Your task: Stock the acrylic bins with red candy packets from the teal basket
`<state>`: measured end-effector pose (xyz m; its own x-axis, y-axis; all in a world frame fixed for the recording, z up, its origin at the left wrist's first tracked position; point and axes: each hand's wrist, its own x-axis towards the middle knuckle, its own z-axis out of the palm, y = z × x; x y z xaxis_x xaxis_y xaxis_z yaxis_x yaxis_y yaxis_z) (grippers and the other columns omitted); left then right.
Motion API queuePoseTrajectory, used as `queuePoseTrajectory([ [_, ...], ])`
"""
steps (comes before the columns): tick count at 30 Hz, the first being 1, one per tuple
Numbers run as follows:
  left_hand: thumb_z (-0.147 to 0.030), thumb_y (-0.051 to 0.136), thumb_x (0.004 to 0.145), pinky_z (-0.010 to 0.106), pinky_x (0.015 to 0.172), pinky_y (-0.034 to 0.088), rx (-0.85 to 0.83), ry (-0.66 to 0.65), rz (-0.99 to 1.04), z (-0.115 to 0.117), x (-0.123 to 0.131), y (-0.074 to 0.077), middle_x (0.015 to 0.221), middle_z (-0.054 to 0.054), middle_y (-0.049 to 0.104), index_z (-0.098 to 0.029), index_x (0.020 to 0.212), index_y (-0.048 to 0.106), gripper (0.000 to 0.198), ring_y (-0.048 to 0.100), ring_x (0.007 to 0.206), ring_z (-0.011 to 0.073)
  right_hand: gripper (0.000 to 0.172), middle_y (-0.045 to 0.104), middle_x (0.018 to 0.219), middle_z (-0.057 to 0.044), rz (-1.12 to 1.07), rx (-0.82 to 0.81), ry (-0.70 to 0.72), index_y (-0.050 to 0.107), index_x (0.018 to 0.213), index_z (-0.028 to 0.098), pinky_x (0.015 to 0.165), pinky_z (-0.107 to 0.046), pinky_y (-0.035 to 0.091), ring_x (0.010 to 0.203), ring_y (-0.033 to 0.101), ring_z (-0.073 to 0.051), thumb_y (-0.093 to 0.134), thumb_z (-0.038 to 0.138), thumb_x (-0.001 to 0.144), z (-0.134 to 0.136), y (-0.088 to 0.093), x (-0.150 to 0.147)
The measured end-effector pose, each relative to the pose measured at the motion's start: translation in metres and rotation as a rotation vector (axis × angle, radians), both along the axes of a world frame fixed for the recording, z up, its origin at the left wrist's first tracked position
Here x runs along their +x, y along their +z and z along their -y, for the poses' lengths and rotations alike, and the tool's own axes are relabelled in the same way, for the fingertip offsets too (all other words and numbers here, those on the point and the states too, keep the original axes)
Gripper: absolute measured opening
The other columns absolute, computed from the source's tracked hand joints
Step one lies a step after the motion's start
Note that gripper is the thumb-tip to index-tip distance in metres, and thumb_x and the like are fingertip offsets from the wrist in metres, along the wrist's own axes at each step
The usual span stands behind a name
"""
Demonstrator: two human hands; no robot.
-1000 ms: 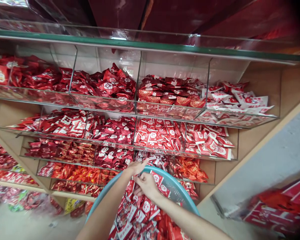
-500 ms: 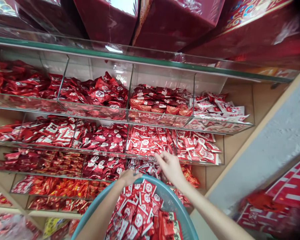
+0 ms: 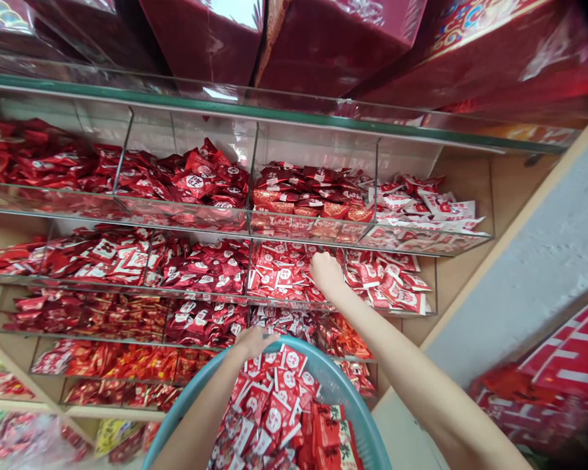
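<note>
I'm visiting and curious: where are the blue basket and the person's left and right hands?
Blue basket (image 3: 371, 427), head view: rim, right side.
Left hand (image 3: 251, 343), head view: its back.
Right hand (image 3: 326, 273), head view: its back.

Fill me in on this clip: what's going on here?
A person stands a teal basket by display shelves stacked with small packets. Their left hand is on the basket's far rim, while the right hand reaches into the second row down, among red-and-white packets; its fingertips are hidden, so a grip can't be confirmed. Similar wrapped packets already lie in the basket.
</note>
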<state>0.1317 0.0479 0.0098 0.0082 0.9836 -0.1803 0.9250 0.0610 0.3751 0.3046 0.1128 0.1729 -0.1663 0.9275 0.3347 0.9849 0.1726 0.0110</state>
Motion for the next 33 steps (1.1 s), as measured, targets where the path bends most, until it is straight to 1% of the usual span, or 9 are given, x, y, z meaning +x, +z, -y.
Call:
queuePoseTrajectory([
  [3,-0.071,0.027,0.071,0.029,0.075,0.043,-0.002,-0.004,-0.002,0.0005,0.0002,0.0011,0.094,0.007,0.068,-0.022,0.087,0.065,0.064,0.061,0.091,0.0238,0.026,0.06,0.096,-0.017,0.005,0.01,-0.009,0.059,0.098,0.011,0.074,-0.029,0.044,0.091,0.059,-0.023,0.037,0.012,0.084,-0.0031,-0.0016,0.0024],
  [5,-0.072,0.026,0.07,0.029,0.075,0.043,-0.008,0.001,-0.004,0.0004,0.0,0.0007,0.094,0.007,0.068,-0.023,0.087,0.065,0.065,0.061,0.09,0.024,0.027,0.06,0.096,-0.016,0.008,0.021,-0.008,0.059,0.098,0.012,0.074,-0.029,0.045,0.091,0.059,-0.023,0.036,0.011,0.084,-0.0039,-0.0021,0.0035],
  [12,-0.073,0.024,0.07,0.034,0.076,0.043,0.003,0.006,0.002,-0.0003,0.0,-0.0012,0.094,0.009,0.068,-0.022,0.091,0.064,0.069,0.06,0.093,0.0274,0.027,0.06,0.095,-0.017,0.008,0.042,-0.023,0.06,0.096,0.011,0.072,-0.029,0.044,0.091,0.059,-0.024,0.036,0.018,0.085,-0.0031,-0.0009,0.0068],
  [17,-0.074,0.025,0.069,0.032,0.079,0.043,-0.012,0.021,0.001,0.0001,0.0006,-0.0002,0.097,0.01,0.067,-0.022,0.094,0.064,0.07,0.059,0.096,0.0269,0.03,0.059,0.096,-0.017,-0.021,0.014,-0.01,0.059,0.1,0.012,0.071,-0.03,0.044,0.091,0.058,-0.025,0.037,0.028,0.086,-0.0032,-0.0002,0.0074],
  [20,-0.076,0.026,0.067,0.033,0.08,0.042,-0.015,0.041,0.003,0.0007,0.0008,-0.0001,0.101,0.01,0.066,-0.023,0.098,0.063,0.072,0.058,0.097,0.0277,0.03,0.059,0.096,-0.017,-0.046,-0.016,-0.009,0.058,0.103,0.012,0.07,-0.03,0.044,0.091,0.059,-0.025,0.039,0.028,0.085,-0.0041,-0.0007,0.0048],
  [24,-0.077,0.025,0.066,0.033,0.079,0.042,-0.009,0.04,0.015,0.0011,0.0006,0.0,0.099,0.01,0.067,-0.023,0.095,0.064,0.073,0.059,0.096,0.0275,0.027,0.059,0.098,-0.017,-0.069,-0.055,-0.008,0.056,0.104,0.013,0.071,-0.029,0.043,0.092,0.059,-0.024,0.041,0.024,0.084,-0.0032,-0.0011,0.0026],
  [28,-0.077,0.026,0.066,0.033,0.08,0.042,-0.013,0.035,0.012,0.0009,0.0008,0.0008,0.099,0.01,0.067,-0.022,0.094,0.064,0.072,0.059,0.096,0.0277,0.026,0.06,0.097,-0.014,-0.074,-0.008,0.047,0.054,0.104,0.015,0.07,-0.029,0.043,0.09,0.06,-0.024,0.04,0.022,0.084,-0.0003,-0.003,0.003],
  [30,-0.076,0.027,0.067,0.033,0.081,0.042,-0.02,0.033,0.008,0.0009,0.0011,0.0014,0.101,0.01,0.066,-0.022,0.096,0.064,0.072,0.058,0.098,0.0279,0.027,0.059,0.1,-0.015,-0.078,0.016,0.056,0.053,0.107,0.014,0.07,-0.029,0.043,0.091,0.059,-0.024,0.039,0.023,0.085,0.0,-0.0037,0.0031],
  [33,-0.074,0.028,0.068,0.033,0.083,0.041,-0.026,0.045,0.006,0.0015,0.0015,0.0028,0.105,0.01,0.065,-0.022,0.101,0.063,0.071,0.057,0.101,0.0276,0.029,0.058,0.103,-0.017,-0.064,-0.038,0.027,0.053,0.107,0.012,0.073,-0.03,0.042,0.093,0.058,-0.025,0.041,0.026,0.085,-0.0017,-0.0025,0.0029],
])
